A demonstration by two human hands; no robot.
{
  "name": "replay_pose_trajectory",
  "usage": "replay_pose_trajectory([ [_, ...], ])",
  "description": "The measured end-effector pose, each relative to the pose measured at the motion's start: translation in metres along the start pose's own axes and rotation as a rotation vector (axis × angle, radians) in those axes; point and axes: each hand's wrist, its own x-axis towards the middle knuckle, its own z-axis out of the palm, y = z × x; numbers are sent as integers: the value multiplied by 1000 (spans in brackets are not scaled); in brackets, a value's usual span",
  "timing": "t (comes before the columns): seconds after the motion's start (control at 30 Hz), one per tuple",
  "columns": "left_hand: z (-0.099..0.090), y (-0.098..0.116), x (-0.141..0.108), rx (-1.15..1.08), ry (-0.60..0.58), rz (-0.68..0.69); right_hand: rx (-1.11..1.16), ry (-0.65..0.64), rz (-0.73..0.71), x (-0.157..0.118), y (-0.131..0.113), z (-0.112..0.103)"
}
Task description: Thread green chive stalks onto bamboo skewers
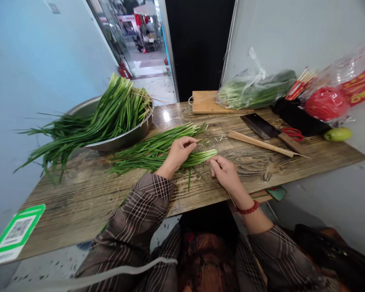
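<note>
Garlic chives [158,140] lie on the wooden table in loose bunches, their pale cut ends to the right. My left hand [179,152] rests across the nearer bunch, thumb and forefinger pinched together. What sits between those fingertips is too small to make out. At the white ends of that bunch is my right hand [223,172], closed with the fingertips pinched. A thin bamboo skewer [232,199] shows below its palm, running back along the wrist. The skewer's front part is mostly hidden by the fingers.
A metal basin [121,142] heaped with skewered chives stands at left. To the right lie bare skewers [260,142], a cleaver [261,126], red-handled scissors [293,133] and a green vegetable [338,134]. Behind are a cutting board [204,102] and bagged chives [255,91]. A QR-code card [18,231] lies front left.
</note>
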Motion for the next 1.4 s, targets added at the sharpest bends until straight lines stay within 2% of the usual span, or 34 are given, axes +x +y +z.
replay_pose_trajectory([
  [0.13, -17, 8, 4, 173, 209, 169, 30, -2, 11, -1, 2, 1],
  [0.2, -24, 15, 5, 134, 306, 183, 40, 0, 22, -2, 2, 1],
  [0.27, -28, 19, 6, -27, 378, 125, 39, -2, 26, -2, 2, 1],
  [0.33, -29, 18, 5, -213, 399, 42, 31, -2, 22, -2, 2, 1],
  [0.4, -28, 10, 5, -346, 376, -47, 19, 1, 23, -2, 1, 1],
  [0.47, -27, -5, 5, -376, 319, -167, 13, 4, 29, -2, 1, 0],
  [0.57, -28, -30, 5, -170, 281, -304, 14, 0, 23, -3, 1, 0],
  [0.7, -36, -47, 7, 177, 426, -194, -8, -10, 3, -3, 0, -1],
  [0.83, -45, -39, 6, 379, 530, -103, -7, -10, 24, -2, -1, 0],
  [0.9, -44, -31, 6, 504, 457, -21, -3, -14, 23, -2, -1, 0],
  [1.03, -31, -23, 10, 652, -17, 96, -20, -12, -6, -2, 1, 0],
  [1.1, -23, -24, 13, 742, -164, 98, -22, -16, -9, -2, 2, 0],
  [1.27, -13, -29, 18, 849, -246, 113, -18, -30, 4, -2, 0, 1],
  [1.4, -14, -32, 17, 769, -202, 128, -25, -27, 0, -2, -2, 0],
])
